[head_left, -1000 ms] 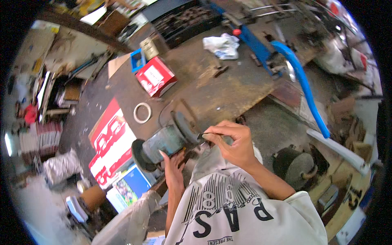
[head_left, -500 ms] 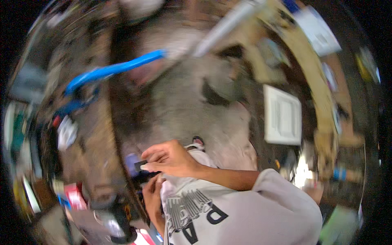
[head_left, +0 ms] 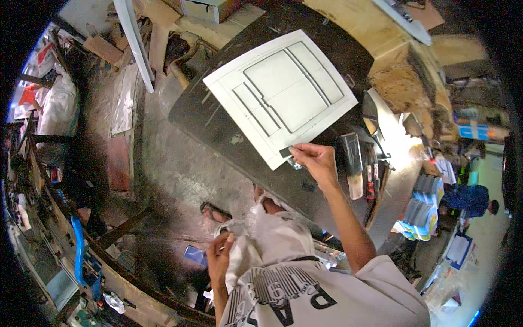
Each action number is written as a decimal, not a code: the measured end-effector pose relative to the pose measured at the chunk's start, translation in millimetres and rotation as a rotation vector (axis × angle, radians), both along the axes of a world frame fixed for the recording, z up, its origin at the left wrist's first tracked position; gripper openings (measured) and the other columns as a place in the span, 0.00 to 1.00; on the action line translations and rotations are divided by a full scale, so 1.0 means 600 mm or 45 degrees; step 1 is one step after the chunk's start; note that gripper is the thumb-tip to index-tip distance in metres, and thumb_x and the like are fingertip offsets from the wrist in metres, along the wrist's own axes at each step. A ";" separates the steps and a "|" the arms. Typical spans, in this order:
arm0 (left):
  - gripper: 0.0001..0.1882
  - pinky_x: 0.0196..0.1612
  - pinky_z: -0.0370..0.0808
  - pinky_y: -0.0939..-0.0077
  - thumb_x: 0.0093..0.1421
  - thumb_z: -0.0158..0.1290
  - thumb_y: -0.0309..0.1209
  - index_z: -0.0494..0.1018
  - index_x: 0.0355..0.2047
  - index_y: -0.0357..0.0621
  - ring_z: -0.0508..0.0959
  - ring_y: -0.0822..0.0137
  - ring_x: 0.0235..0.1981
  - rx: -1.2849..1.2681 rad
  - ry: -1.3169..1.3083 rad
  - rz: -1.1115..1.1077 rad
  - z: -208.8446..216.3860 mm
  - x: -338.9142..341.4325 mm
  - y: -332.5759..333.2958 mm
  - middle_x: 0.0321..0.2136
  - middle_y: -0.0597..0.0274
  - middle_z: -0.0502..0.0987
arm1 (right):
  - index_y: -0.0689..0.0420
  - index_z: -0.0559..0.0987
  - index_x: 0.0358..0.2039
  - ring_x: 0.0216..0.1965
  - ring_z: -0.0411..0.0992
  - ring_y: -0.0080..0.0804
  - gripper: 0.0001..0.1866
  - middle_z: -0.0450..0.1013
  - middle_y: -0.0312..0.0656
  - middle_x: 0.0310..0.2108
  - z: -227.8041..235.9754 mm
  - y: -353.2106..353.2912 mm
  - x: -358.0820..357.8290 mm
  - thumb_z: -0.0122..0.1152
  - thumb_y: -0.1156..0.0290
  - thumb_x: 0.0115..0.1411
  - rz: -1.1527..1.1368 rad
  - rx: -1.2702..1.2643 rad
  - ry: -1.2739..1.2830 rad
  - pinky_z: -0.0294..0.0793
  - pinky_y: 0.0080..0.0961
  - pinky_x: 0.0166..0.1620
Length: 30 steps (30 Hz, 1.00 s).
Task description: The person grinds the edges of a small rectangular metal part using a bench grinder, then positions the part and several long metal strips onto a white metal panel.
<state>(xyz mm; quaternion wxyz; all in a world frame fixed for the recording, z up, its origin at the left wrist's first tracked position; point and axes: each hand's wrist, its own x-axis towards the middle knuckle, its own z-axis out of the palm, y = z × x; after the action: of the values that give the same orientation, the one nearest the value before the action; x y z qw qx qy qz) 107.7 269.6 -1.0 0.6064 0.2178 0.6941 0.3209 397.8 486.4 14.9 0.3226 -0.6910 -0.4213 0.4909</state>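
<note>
My right hand pinches a small flat black rectangular piece between thumb and fingers, at the near corner of a white panel. Whether the piece touches the panel I cannot tell. Dark lines and narrow bars form rectangles on the panel, which lies on a dark tabletop. Down by my white trousers, my left hand hangs with its fingers loosely bent and a little apart, and nothing shows in it.
Right of the panel lie a brush and red-handled tools, near a bright lamp. Striped packs are stacked farther right. A person in dark clothing is at the far right. A blue strip is at the lower left.
The view has swung right, bringing the white panel from the right side to the centre. My right hand has reached out to the panel's corner with the black piece, away from my left hand.
</note>
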 end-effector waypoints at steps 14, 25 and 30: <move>0.16 0.43 0.76 0.74 0.64 0.56 0.35 0.77 0.46 0.36 0.81 0.69 0.37 -0.265 0.182 -0.284 -0.049 0.146 0.083 0.36 0.56 0.82 | 0.65 0.83 0.37 0.27 0.80 0.24 0.11 0.81 0.41 0.27 -0.050 0.079 -0.038 0.68 0.70 0.58 -0.206 -0.045 0.165 0.79 0.17 0.32; 0.17 0.42 0.75 0.74 0.65 0.55 0.38 0.78 0.44 0.36 0.80 0.69 0.37 -0.341 0.159 -0.252 -0.068 0.139 0.069 0.35 0.56 0.82 | 0.67 0.83 0.35 0.28 0.80 0.25 0.10 0.80 0.42 0.26 -0.052 0.090 -0.031 0.67 0.72 0.59 -0.194 -0.035 0.165 0.80 0.19 0.32; 0.18 0.41 0.75 0.74 0.65 0.55 0.39 0.77 0.44 0.33 0.81 0.68 0.36 -0.353 0.138 -0.254 -0.069 0.132 0.070 0.35 0.54 0.82 | 0.67 0.83 0.35 0.28 0.81 0.27 0.10 0.81 0.44 0.27 -0.051 0.096 -0.027 0.67 0.71 0.59 -0.200 -0.105 0.261 0.82 0.20 0.33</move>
<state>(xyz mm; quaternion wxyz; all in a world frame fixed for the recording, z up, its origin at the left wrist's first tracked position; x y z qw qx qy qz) 186.8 311.7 -42.5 0.6211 0.2168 0.7384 0.1483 381.6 543.8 -15.7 0.3727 -0.6809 -0.3101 0.5489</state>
